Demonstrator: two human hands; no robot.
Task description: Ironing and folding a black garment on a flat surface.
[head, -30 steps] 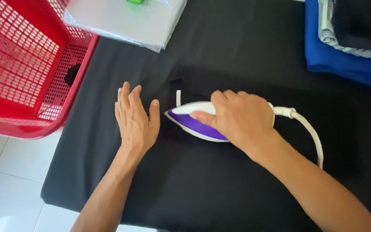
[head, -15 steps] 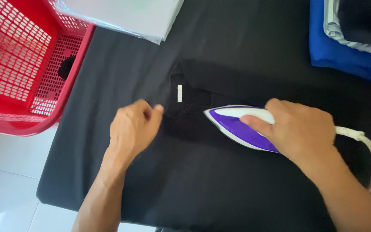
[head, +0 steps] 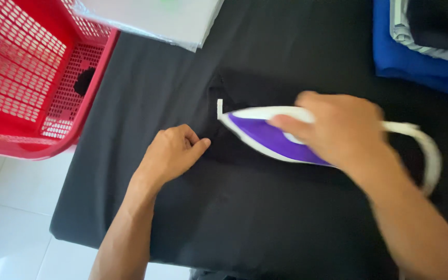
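A black garment (head: 245, 88) lies flat on a black-covered ironing surface (head: 265, 218). My right hand (head: 340, 129) grips the handle of a purple and white iron (head: 265, 135), whose tip points left over the garment's small white label. A white cord (head: 426, 150) trails off to the right. My left hand (head: 172, 153) rests on the cloth just left of the iron's tip, fingers curled and pinching the garment's edge.
A red plastic laundry basket (head: 32, 78) stands at the left, with a dark item inside. A pale plastic-wrapped sheet (head: 167, 18) lies at the top. Folded blue, striped and dark clothes (head: 421, 46) are stacked at the top right. White floor tiles show at the lower left.
The iron slid right and has now come back left towards the label. My left hand went from flat and spread to curled, pinching the cloth.
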